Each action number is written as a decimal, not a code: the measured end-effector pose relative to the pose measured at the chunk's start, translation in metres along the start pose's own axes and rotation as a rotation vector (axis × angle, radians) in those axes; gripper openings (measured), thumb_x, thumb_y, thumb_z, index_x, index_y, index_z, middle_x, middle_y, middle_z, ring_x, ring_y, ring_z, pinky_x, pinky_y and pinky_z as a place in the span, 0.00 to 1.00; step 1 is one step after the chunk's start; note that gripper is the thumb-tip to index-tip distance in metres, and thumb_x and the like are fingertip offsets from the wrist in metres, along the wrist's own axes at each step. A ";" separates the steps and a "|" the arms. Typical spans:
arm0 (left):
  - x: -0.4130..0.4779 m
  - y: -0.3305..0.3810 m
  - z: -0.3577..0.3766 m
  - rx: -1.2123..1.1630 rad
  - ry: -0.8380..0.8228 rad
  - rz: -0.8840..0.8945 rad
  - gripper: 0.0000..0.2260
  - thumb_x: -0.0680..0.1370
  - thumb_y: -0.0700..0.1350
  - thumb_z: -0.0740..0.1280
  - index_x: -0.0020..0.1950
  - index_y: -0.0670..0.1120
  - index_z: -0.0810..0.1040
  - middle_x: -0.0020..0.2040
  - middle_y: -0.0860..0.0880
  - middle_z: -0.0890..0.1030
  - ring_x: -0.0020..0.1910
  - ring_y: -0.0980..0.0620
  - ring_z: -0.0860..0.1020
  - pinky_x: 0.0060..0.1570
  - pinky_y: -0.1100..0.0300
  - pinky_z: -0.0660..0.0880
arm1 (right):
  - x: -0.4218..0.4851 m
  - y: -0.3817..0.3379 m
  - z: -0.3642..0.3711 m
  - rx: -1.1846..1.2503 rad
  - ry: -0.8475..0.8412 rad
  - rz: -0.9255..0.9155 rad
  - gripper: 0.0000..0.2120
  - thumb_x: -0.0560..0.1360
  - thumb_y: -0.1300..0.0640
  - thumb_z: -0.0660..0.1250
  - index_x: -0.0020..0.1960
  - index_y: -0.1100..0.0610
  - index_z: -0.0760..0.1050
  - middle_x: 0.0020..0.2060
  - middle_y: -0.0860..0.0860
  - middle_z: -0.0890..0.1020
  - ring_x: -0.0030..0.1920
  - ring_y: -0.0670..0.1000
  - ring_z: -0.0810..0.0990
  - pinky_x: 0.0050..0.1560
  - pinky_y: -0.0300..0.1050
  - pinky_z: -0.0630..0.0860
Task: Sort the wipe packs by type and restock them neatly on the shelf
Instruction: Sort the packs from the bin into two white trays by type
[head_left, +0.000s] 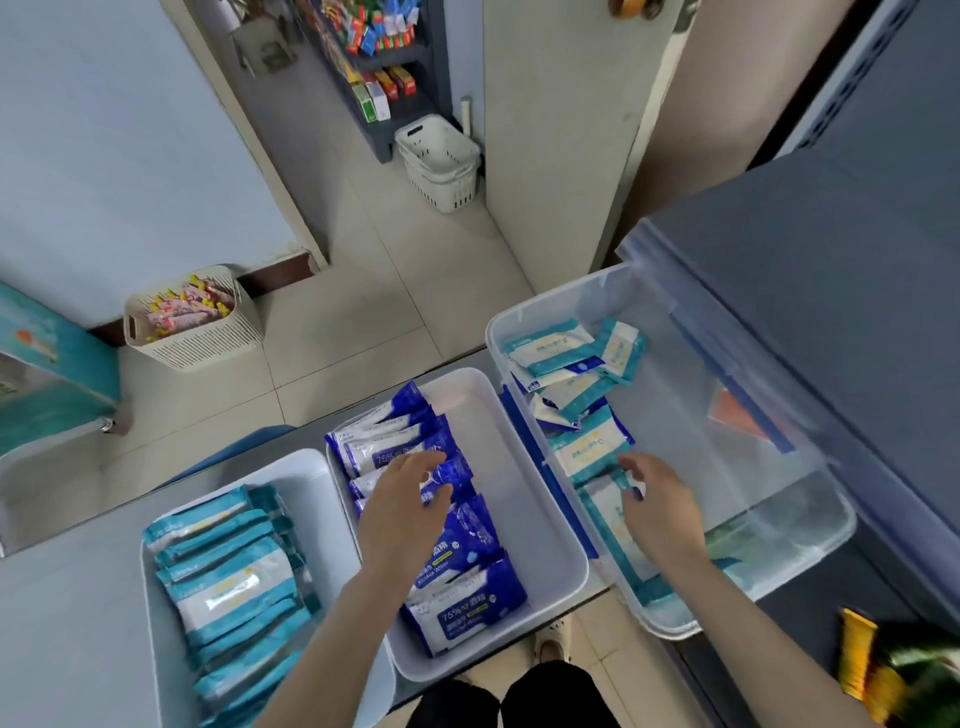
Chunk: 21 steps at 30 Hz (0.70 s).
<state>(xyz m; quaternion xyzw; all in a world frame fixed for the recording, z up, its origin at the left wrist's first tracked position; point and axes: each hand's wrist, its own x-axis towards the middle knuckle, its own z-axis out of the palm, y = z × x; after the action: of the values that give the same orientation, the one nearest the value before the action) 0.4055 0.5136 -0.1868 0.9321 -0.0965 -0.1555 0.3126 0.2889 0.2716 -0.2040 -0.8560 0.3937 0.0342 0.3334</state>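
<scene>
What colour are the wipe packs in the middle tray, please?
The packs are dark blue with white panels; the head view shows them best.

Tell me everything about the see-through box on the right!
The see-through box looks like clear plastic. It is rectangular, with rounded corners and a thick rim, and has no lid on. It sits upright beside the white tray, and its right side runs under a grey surface. Teal-and-white wipe packs lie jumbled along its left side, and an orange shape shows through its wall. The right hand reaches in, its fingers pinching one pack.
</scene>
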 end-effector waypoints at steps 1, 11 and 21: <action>-0.004 0.007 0.004 -0.021 -0.015 0.010 0.13 0.76 0.45 0.67 0.60 0.57 0.76 0.58 0.59 0.76 0.50 0.61 0.75 0.48 0.63 0.72 | 0.008 0.011 -0.003 -0.090 -0.066 0.079 0.18 0.75 0.62 0.63 0.63 0.50 0.71 0.59 0.50 0.77 0.50 0.51 0.77 0.44 0.41 0.73; -0.016 0.077 0.035 -0.051 -0.127 0.157 0.12 0.77 0.45 0.65 0.59 0.58 0.76 0.53 0.62 0.73 0.50 0.62 0.75 0.47 0.61 0.76 | 0.026 0.033 -0.008 -0.429 -0.330 0.127 0.09 0.74 0.47 0.67 0.50 0.50 0.73 0.46 0.48 0.79 0.44 0.50 0.77 0.36 0.40 0.69; 0.014 0.147 0.069 -0.069 -0.316 0.211 0.12 0.74 0.50 0.69 0.56 0.52 0.76 0.44 0.58 0.76 0.42 0.59 0.76 0.37 0.69 0.68 | 0.047 -0.003 -0.077 0.034 -0.265 -0.314 0.08 0.69 0.56 0.73 0.45 0.48 0.77 0.37 0.41 0.78 0.41 0.46 0.75 0.39 0.36 0.68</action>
<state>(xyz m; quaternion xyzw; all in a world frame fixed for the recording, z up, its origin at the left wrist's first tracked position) 0.3820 0.3557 -0.1521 0.8694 -0.2363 -0.2695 0.3401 0.3072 0.1964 -0.1577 -0.8891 0.2089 0.0875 0.3977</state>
